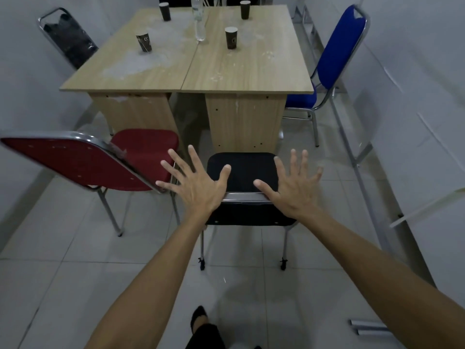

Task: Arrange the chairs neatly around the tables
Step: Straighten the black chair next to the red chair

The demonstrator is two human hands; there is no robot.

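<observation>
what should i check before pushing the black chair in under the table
1. Grip on the black chair: not ok. Left hand and right hand are spread open over its backrest, fingers not closed on it.
2. Alignment: ok. The chair faces the right table roughly square.
3. Path ahead: not ok. The table's end panel stands right in front of the seat.
4. Side clearance: cannot tell. The red chair is angled close on the left.
5. Tabletop items: ok. The paper cups and bottle stand upright, back from the near edge.
</observation>
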